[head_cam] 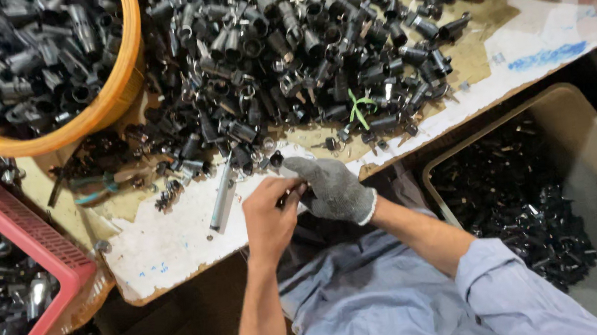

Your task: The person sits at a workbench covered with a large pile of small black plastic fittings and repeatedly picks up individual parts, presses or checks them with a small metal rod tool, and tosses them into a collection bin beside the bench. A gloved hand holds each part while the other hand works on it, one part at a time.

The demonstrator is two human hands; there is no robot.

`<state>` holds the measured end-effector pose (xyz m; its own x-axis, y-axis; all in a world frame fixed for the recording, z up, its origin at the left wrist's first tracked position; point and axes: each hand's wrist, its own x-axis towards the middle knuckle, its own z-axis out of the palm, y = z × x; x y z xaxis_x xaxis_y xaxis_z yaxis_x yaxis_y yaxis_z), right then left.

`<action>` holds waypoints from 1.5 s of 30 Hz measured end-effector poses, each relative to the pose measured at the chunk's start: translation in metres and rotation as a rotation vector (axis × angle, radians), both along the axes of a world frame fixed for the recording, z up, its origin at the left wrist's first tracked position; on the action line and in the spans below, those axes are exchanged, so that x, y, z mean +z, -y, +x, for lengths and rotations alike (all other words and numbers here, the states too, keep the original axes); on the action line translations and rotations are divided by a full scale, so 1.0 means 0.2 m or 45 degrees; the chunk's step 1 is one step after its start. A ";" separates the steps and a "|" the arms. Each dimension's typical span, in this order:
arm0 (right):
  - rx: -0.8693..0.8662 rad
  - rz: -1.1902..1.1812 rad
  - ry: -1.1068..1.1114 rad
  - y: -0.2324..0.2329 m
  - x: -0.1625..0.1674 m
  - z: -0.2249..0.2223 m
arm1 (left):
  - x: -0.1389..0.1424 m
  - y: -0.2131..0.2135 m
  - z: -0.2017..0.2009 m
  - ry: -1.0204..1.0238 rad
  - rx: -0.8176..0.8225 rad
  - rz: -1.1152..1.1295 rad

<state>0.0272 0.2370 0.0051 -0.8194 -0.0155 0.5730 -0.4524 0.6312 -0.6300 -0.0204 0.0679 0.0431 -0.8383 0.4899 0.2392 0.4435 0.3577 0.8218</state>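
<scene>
My bare left hand (pixel 268 219) and my grey-gloved right hand (pixel 330 186) meet at the table's near edge. Between them they pinch a small black part (pixel 288 196), mostly hidden by the fingers. Just beyond the hands lies a big heap of black tubular parts (pixel 286 50) that covers the worn table (pixel 166 244). A slim metal rod (pixel 222 198) lies on the table left of my left hand.
An orange basket (pixel 123 82) full of black parts stands at the back left. A red crate (pixel 40 239) sits at the left, and a beige bin (pixel 586 159) with black parts is low on the right. Teal-handled pliers (pixel 94 187) and a green tie (pixel 358 106) lie among the parts.
</scene>
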 end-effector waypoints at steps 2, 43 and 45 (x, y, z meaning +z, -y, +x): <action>-0.005 -0.456 0.376 -0.03 0.01 0.07 | -0.03 0.03 0.08 0.436 0.314 0.361; -0.472 -0.136 -0.246 -0.50 0.36 -0.08 | -0.50 0.22 0.79 1.687 0.570 1.127; -0.249 -0.589 -0.247 -0.46 0.37 -0.06 | -0.52 0.24 0.74 1.612 0.556 1.151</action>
